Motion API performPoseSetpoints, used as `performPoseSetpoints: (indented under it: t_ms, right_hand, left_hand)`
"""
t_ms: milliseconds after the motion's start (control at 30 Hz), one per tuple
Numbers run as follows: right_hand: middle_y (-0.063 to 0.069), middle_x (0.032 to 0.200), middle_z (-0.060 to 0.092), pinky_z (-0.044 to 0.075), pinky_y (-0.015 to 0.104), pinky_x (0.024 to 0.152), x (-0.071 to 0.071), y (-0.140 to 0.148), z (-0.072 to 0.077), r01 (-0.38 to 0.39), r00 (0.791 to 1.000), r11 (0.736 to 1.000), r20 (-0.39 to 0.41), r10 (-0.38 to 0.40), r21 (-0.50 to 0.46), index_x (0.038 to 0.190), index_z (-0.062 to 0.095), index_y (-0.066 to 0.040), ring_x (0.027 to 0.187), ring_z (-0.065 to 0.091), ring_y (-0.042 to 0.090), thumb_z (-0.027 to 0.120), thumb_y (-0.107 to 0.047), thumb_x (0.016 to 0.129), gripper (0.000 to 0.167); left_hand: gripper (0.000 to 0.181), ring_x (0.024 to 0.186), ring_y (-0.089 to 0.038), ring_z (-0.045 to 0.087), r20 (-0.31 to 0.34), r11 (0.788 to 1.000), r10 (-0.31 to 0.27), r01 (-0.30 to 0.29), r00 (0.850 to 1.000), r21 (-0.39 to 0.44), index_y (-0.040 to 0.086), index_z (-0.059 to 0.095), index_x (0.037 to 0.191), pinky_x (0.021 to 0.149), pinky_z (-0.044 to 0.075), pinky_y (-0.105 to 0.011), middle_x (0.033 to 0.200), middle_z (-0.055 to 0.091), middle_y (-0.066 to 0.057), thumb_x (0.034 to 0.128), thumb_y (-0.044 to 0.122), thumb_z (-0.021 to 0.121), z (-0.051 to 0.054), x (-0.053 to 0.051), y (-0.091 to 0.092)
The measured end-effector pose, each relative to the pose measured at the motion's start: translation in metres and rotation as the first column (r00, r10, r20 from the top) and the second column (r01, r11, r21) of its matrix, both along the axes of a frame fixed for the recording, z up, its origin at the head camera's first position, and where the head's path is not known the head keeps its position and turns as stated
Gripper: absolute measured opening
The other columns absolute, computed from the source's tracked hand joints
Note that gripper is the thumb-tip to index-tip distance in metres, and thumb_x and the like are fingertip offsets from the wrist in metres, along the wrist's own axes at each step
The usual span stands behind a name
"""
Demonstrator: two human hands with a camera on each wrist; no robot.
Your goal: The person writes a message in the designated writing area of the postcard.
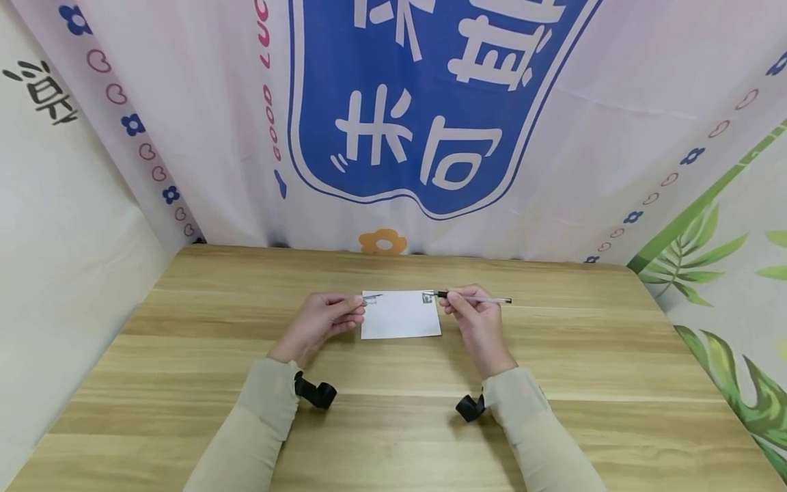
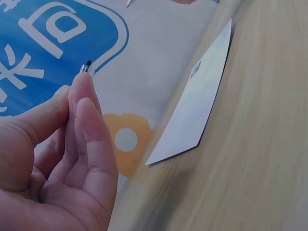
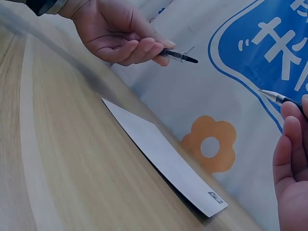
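Between thumb and fingertips, my left hand (image 1: 322, 320) pinches a clear pen cap (image 3: 179, 56) with a dark end, held above the table. A pen (image 1: 488, 299) with a clear barrel and dark grip is held by my right hand (image 1: 479, 324); its bare metal tip (image 3: 272, 96) points left toward the cap, with a gap between them. Below and between both hands lies a white card (image 1: 401, 318), a small dark printed mark (image 3: 215, 197) in one corner. In the left wrist view only the cap's end (image 2: 87, 68) shows past the fingers.
The wooden table (image 1: 393, 437) runs back to a hanging cloth (image 1: 233, 171) with a blue sign print and an orange flower. Black straps with small camera units (image 1: 470, 408) sit at both wrists. Patterned cloth (image 1: 707, 260) also hangs at the right side.
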State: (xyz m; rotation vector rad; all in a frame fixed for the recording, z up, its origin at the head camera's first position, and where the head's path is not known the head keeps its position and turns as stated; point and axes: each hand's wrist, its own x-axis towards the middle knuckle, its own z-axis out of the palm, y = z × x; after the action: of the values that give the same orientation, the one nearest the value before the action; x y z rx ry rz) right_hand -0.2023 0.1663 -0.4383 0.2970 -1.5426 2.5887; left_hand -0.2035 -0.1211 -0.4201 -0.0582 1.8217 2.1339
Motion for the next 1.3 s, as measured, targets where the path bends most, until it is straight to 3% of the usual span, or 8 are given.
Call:
performPoseSetpoints:
  t_ms: [233, 400, 500, 733, 900, 1133, 1300]
  right_hand:
    - [0.008, 0.093, 0.071, 0.055, 0.024, 0.077, -0.001, 0.001, -0.002, 0.025, 0.999, 1.000, 0.036, -0.025, 0.005, 0.095, 0.064, 0.004, 0.082, 0.066, 0.019, 0.074, -0.005, 0.093, 0.014]
    - [0.009, 0.091, 0.071, 0.055, 0.024, 0.075, -0.004, 0.000, -0.004, 0.040, 0.998, 0.999, 0.057, -0.039, -0.010, 0.094, 0.063, 0.005, 0.080, 0.066, 0.019, 0.069, 0.000, 0.095, 0.008]
    - [0.009, 0.090, 0.070, 0.055, 0.024, 0.074, -0.005, -0.001, -0.005, 0.050, 0.997, 0.999, 0.065, -0.049, -0.018, 0.093, 0.064, 0.005, 0.079, 0.065, 0.019, 0.068, 0.002, 0.095, 0.006]
    - [0.008, 0.088, 0.069, 0.054, 0.024, 0.073, -0.007, -0.002, -0.006, 0.055, 0.996, 0.998, 0.077, -0.053, -0.023, 0.090, 0.064, 0.000, 0.078, 0.065, 0.018, 0.064, 0.003, 0.097, 0.008]
    - [0.007, 0.089, 0.068, 0.054, 0.024, 0.074, -0.006, -0.001, -0.009, 0.059, 0.992, 0.998, 0.112, -0.059, 0.000, 0.090, 0.065, -0.003, 0.078, 0.064, 0.017, 0.062, 0.003, 0.098, 0.010]
    - [0.008, 0.091, 0.068, 0.054, 0.025, 0.075, -0.005, 0.000, -0.016, 0.045, 0.990, 0.999, 0.130, -0.044, -0.002, 0.094, 0.063, 0.004, 0.080, 0.064, 0.018, 0.069, -0.002, 0.095, 0.008]
    - [0.008, 0.089, 0.069, 0.055, 0.025, 0.076, -0.004, 0.000, -0.018, 0.041, 0.989, 0.999, 0.139, -0.041, -0.001, 0.092, 0.065, 0.000, 0.080, 0.064, 0.018, 0.064, 0.002, 0.097, 0.006]
  left_hand:
    - [0.032, 0.090, -0.017, 0.075, 0.035, 0.995, 0.089, -0.090, 0.995, 0.033, -0.009, 0.066, 0.119, 0.085, 0.058, -0.029, 0.101, 0.076, -0.014, 0.0992, 0.015, 0.068, -0.005, -0.004, -0.002]
    - [0.037, 0.097, -0.017, 0.074, 0.048, 0.986, 0.165, -0.166, 0.985, 0.028, -0.010, 0.061, 0.130, 0.087, 0.057, -0.027, 0.107, 0.075, -0.013, 0.1024, 0.014, 0.063, -0.007, -0.006, -0.004]
    - [0.036, 0.099, -0.016, 0.074, 0.049, 0.974, 0.218, -0.220, 0.975, 0.043, -0.011, 0.058, 0.132, 0.088, 0.056, -0.026, 0.111, 0.074, -0.015, 0.1035, 0.011, 0.060, -0.008, -0.006, -0.006]
    - [0.035, 0.108, -0.022, 0.072, -0.023, 0.938, 0.345, -0.344, 0.938, 0.046, -0.011, 0.057, 0.131, 0.092, 0.055, -0.029, 0.127, 0.066, -0.025, 0.1036, 0.011, 0.059, -0.010, -0.009, -0.012]
    - [0.034, 0.106, -0.020, 0.072, -0.024, 0.925, 0.379, -0.378, 0.925, 0.024, -0.010, 0.055, 0.132, 0.092, 0.055, -0.028, 0.127, 0.066, -0.025, 0.1041, 0.011, 0.058, -0.013, -0.010, -0.019]
    - [0.030, 0.093, -0.016, 0.075, -0.047, 0.887, 0.453, -0.455, 0.891, -0.078, -0.011, 0.058, 0.126, 0.085, 0.057, -0.026, 0.116, 0.071, -0.022, 0.1026, 0.008, 0.058, -0.020, -0.012, -0.026]
    - [0.031, 0.090, -0.016, 0.075, -0.085, 0.875, 0.461, -0.469, 0.883, -0.120, -0.013, 0.057, 0.127, 0.084, 0.057, -0.025, 0.119, 0.068, -0.027, 0.1032, 0.008, 0.057, -0.022, -0.011, -0.031]
